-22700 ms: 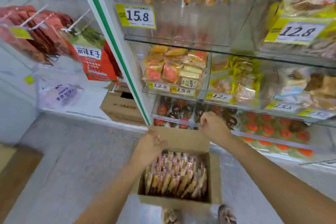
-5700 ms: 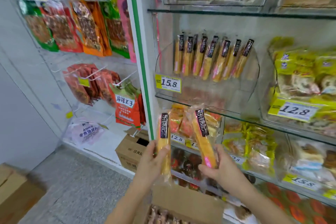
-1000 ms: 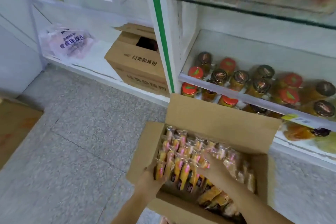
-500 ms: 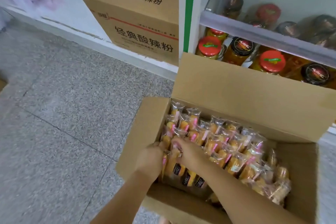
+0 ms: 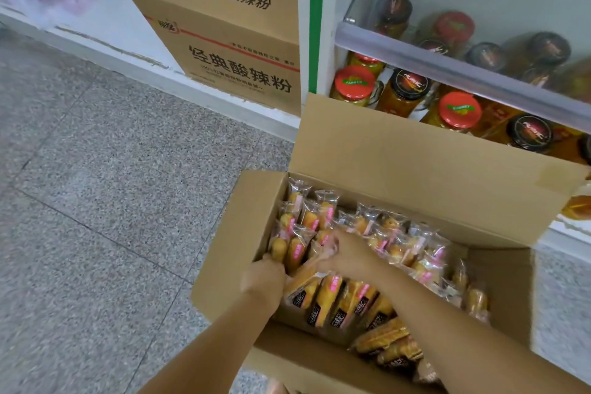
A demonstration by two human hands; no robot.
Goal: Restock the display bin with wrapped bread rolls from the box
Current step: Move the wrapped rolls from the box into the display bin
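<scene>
Left hand [image 5: 265, 278] dips among the wrapped bread rolls [image 5: 329, 294] in the box [image 5: 230, 249] on the floor [image 5: 112, 201], fingers hidden, so I cannot tell its grip. Right hand [image 5: 347, 253] pinches the wrapper of one roll. Beyond, jars [image 5: 353, 81] stand on a shelf [image 5: 463, 70].

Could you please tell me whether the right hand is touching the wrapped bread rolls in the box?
Touching. The head view shows the right hand inside the box, its fingers curled into the wrappers of the wrapped bread rolls, no gap.
</scene>
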